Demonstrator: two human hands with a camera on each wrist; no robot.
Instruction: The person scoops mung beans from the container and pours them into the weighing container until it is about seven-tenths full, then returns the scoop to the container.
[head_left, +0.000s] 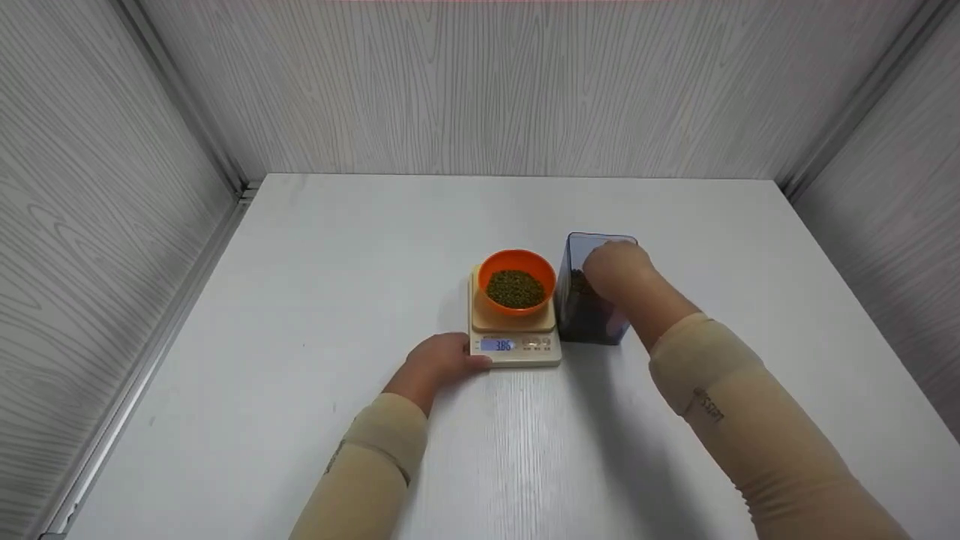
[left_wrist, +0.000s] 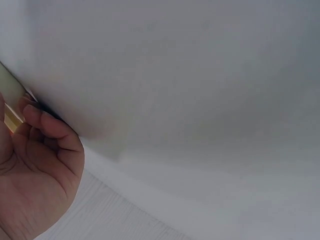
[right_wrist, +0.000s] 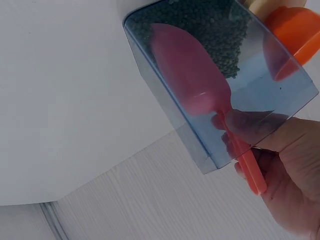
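Observation:
A cream digital kitchen scale [head_left: 517, 323] lies mid-table, its lit display showing digits like 386. On it stands an orange bowl [head_left: 519, 259] holding small green beans or pellets [head_left: 515, 289]. My left hand [head_left: 440, 358] grips the scale's front left corner, thumb along the front edge. Just right of the scale is a tall see-through bin [head_left: 589, 321] with more green grains [right_wrist: 220, 37] low inside. Reaching into its mouth, my right hand [right_wrist: 292, 167] holds a red scoop [right_wrist: 190, 70] by the handle. The scoop's bowl lies inside the bin, by the wall; its load cannot be made out.
The white table [head_left: 337, 262] is bounded by a wood-grain back panel [head_left: 480, 90] and side panels on the left [head_left: 90, 225] and right [head_left: 900, 210]. The bin's wall stands close against the scale's right side.

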